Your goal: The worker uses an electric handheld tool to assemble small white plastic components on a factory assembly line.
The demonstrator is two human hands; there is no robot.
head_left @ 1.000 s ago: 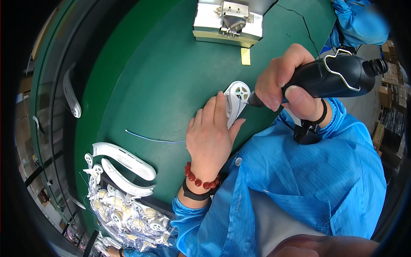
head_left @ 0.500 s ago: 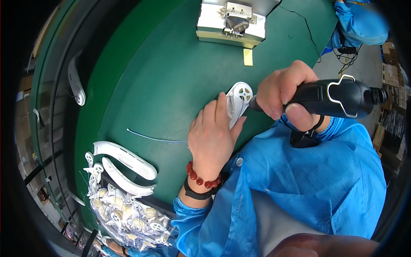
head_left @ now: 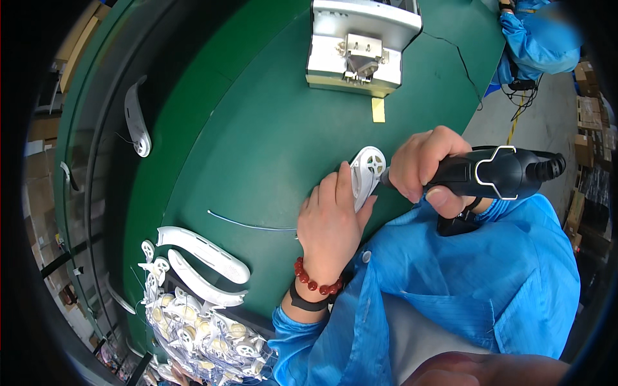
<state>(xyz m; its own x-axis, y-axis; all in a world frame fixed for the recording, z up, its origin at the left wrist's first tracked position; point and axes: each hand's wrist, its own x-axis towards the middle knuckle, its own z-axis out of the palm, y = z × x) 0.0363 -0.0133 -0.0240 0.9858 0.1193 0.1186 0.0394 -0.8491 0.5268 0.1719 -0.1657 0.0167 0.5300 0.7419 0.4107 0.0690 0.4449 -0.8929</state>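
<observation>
A curved white plastic part point(head_left: 365, 186) with a round, spoked end lies on the green table. My left hand point(head_left: 329, 215) grips it, fingers along its left edge and thumb on the near right side. The hand covers the part's lower end. In my right hand point(head_left: 425, 164) is a black electric screwdriver point(head_left: 499, 174), held level. Its nose meets the right edge of the part's round end; the very tip is too small to make out. A thin blue-white cable point(head_left: 251, 226) runs left from under my left hand.
A metal bench machine point(head_left: 360, 58) stands at the far side, a yellow paper slip point(head_left: 378, 110) before it. Two white curved shells point(head_left: 205, 255) lie left, beside a heap of wired white parts point(head_left: 203, 331). Another white part point(head_left: 137, 119) rests on the dark conveyor. A co-worker's blue sleeve point(head_left: 537, 38) shows far right.
The whole view has shifted, so the table's things sit lower and further right. The white part on the conveyor has moved away relative to the table. Both hands keep their holds.
</observation>
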